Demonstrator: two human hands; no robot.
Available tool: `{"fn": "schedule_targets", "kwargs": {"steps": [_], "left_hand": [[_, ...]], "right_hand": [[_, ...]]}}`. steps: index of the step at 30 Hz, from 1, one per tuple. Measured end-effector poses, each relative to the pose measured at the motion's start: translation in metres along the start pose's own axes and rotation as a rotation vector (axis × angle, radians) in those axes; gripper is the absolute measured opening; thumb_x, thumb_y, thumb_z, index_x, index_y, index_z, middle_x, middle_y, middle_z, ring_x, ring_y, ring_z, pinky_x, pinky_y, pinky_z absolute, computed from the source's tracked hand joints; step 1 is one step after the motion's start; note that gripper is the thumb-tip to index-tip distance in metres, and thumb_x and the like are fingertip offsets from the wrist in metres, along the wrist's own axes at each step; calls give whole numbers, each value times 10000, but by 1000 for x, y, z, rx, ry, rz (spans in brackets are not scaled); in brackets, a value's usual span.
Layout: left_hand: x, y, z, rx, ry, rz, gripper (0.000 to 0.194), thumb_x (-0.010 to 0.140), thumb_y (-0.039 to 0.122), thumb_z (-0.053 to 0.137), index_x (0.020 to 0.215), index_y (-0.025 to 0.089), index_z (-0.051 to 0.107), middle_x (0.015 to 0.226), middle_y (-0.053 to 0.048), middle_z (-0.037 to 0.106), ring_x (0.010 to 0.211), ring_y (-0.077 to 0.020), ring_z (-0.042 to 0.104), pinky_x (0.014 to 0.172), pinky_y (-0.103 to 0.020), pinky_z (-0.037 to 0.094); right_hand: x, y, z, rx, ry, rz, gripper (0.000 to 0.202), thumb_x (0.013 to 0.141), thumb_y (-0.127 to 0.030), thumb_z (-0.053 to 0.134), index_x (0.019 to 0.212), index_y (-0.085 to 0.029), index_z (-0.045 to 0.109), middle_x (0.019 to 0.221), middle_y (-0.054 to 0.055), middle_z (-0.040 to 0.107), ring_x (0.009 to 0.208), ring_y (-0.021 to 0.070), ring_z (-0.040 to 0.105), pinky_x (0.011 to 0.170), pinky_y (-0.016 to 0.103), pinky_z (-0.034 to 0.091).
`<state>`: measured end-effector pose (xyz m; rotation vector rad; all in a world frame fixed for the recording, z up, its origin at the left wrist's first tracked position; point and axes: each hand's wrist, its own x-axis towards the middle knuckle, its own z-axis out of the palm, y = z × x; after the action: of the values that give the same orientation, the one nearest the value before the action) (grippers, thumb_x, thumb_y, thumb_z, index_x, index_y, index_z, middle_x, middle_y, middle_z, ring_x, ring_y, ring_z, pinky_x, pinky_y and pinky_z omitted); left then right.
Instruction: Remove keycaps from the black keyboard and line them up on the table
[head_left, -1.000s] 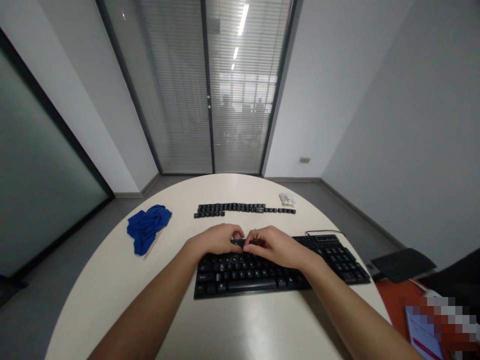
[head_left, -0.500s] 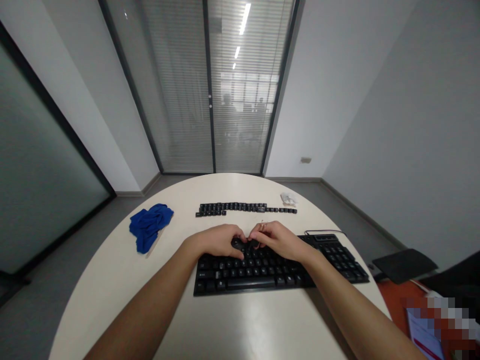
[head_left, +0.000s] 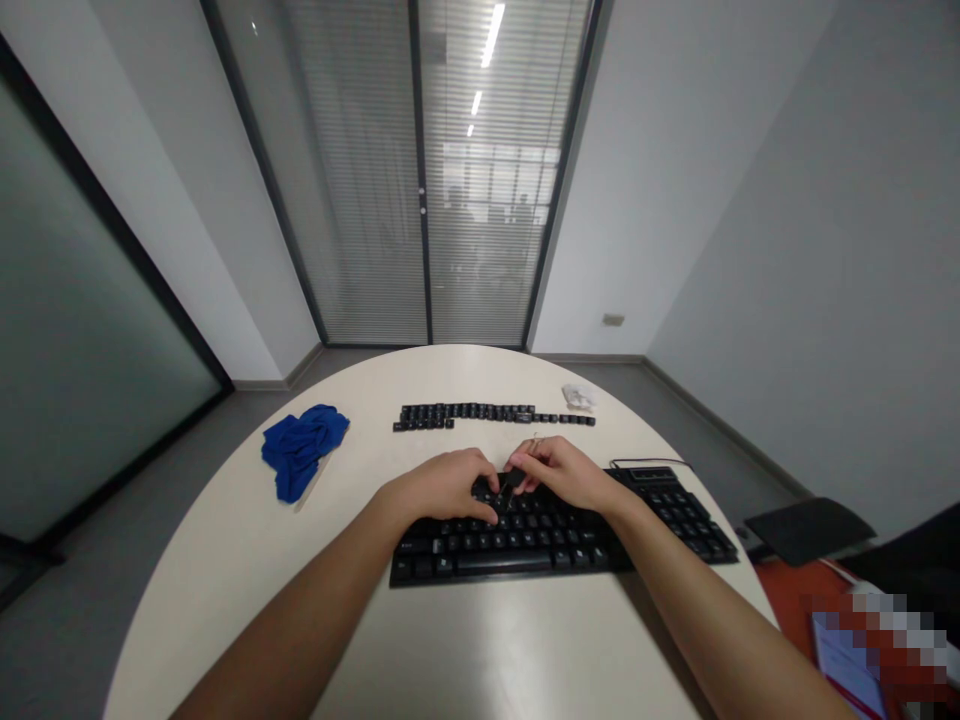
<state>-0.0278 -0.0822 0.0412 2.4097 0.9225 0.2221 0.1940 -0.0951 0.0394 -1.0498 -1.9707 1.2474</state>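
A black keyboard (head_left: 517,562) lies on the table in front of me, its upper rows partly covered by my hands. In my right hand (head_left: 559,470), thumb and fingers pinch a small black keycap puller (head_left: 515,478), its thin wire prongs pointing down at the keys. My left hand (head_left: 450,484) rests on the keyboard's upper left, thumb and index finger apart on either side of the spot where the prongs point. Beyond the keyboard, loose black keycaps (head_left: 487,411) stand in rows.
The round cream table (head_left: 225,610) carries a crumpled blue cloth (head_left: 304,448) at left, partly over a thin pale strip. A small clear plastic bag (head_left: 579,397) lies at the back right. The keyboard's cable (head_left: 645,460) runs behind it. A dark chair (head_left: 810,530) stands at right.
My right hand has lifted and tilted slightly, so the puller's wire prongs now show. The left hand has shifted a little to the right, fingers still on the keyboard.
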Motion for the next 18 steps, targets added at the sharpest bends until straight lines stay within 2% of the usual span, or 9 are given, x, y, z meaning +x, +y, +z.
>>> {"fn": "schedule_targets", "kwargs": {"steps": [10, 14, 18], "left_hand": [[-1, -1, 3, -42, 22, 19, 287, 732, 335, 814, 968, 207, 711, 1053, -48, 644, 967, -247, 626, 846, -323, 473], [1, -2, 5, -86, 29, 69, 213, 754, 253, 796, 945, 211, 711, 1140, -56, 614, 1064, -248, 594, 945, -343, 446], [4, -6, 10, -136, 42, 95, 223, 741, 200, 807, 938, 202, 702, 1130, -61, 628, 1101, -248, 579, 983, -352, 430]], "right_hand": [[0, 13, -3, -14, 50, 16, 451, 914, -560, 552, 877, -132, 688, 743, 47, 678, 634, 155, 678, 594, 253, 540], [0, 14, -4, -70, -10, -27, 395, 915, -522, 578, 909, -148, 706, 743, 37, 692, 621, 148, 650, 615, 258, 509], [0, 10, -3, -87, -37, -49, 373, 906, -506, 598, 886, -153, 715, 758, 41, 708, 636, 153, 640, 640, 267, 505]]}}
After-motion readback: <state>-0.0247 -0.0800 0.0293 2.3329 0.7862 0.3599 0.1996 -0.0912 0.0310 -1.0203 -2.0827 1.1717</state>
